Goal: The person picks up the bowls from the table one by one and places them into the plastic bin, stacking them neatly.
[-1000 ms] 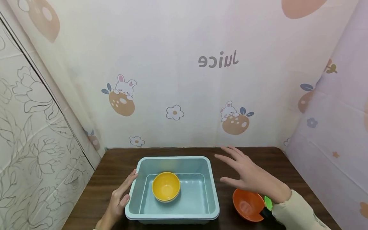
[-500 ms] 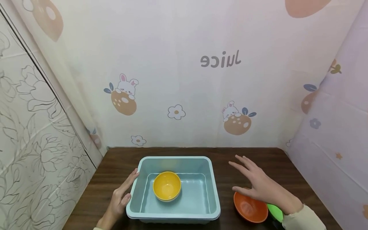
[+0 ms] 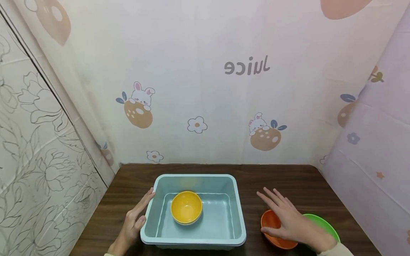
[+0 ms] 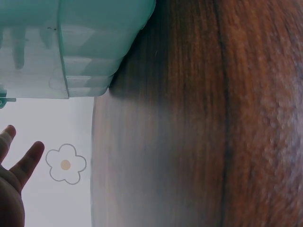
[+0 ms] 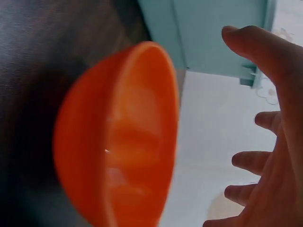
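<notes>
on the dark brown wood-grain tabletop [image 3: 250, 185], a pale blue-green rectangular plastic tub [image 3: 215, 218] is standing a little nearer the left edge than the right. a glossy yellow round bowl [image 3: 186, 209] with a pale underside is sitting inside it, left of the tub's middle, on the floor of the tub.

the left hand [image 3: 130, 222] is lying along the tub's left rim, its fingers stretching out straight and pointing toward the far edge; its grip is holding nothing, and whether the fingertips are touching the rim i cannot tell.

a glossy orange round bowl [image 3: 269, 217] is resting between the tub and the right edge of the tabletop. the right hand [image 3: 289, 218] is hovering over it with fingers and thumb spreading apart, the grip loose and holding nothing; in the right wrist view the fingertips are showing clear of the bowl. just beside the orange bowl, nearer the right edge, a bright green round-edged thing [image 3: 325, 224] is showing partly behind the right wrist.

beyond the far edge, a white cloth [image 3: 217, 96] is hanging, printed with rabbits, flowers and mirrored lettering.
</notes>
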{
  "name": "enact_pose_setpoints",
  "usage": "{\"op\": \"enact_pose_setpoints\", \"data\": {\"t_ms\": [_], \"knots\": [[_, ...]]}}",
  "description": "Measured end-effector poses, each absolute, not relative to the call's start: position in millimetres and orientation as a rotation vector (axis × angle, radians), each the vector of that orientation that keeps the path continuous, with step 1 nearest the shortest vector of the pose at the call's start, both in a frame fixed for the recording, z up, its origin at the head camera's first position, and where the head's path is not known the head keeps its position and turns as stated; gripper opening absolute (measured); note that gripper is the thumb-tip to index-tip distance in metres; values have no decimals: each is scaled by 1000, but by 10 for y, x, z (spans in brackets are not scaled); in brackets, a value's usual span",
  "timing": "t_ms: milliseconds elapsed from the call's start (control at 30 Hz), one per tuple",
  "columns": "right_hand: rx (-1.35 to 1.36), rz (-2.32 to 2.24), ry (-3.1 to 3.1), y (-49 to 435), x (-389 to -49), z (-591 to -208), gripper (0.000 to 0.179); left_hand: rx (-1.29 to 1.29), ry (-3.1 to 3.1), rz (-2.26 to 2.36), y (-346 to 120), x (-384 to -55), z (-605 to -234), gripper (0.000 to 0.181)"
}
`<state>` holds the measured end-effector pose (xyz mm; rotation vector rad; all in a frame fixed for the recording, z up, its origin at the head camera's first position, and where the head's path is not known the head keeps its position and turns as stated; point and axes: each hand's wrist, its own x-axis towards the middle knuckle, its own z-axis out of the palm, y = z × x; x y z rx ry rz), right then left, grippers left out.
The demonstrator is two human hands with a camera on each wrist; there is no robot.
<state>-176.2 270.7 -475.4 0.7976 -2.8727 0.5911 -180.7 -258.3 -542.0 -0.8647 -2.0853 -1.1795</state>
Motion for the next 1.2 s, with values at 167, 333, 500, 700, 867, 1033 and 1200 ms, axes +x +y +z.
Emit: {"op": "enact_pose_setpoints", "data": {"t_ms": [167, 333, 500, 700, 867, 1033, 1200], "knots": [[816, 585, -2893, 2724, -1731, -4858, 94, -852, -2089, -1185, -2577, -1806, -5414, 50], [859, 591, -2901, 2746, -1677, -4914, 86, -850, -2097, -1193, -2580, -1808, -5420, 50], [880, 572, -2940, 2768, -1647, -4956, 83, -843, -2110, -1196, -2584, -1800, -5425, 51], [928, 554, -2986, 2790, -1622, -4968, 81, -838, -2113, -1196, -2591, -1803, -5439, 51], [954, 536, -2969, 2829, -1597, -4984, 74, -843, -2106, -1199, -2587, -1805, -5444, 51], [929, 556, -3069, 2828, -1584, -4950, 65, -829, -2116, -1206, -2577, -1786, -5428, 51], [890, 570, -3160, 2813, -1568, -4936, 62, -817, -2118, -1210, -2571, -1788, -5425, 51]]}}
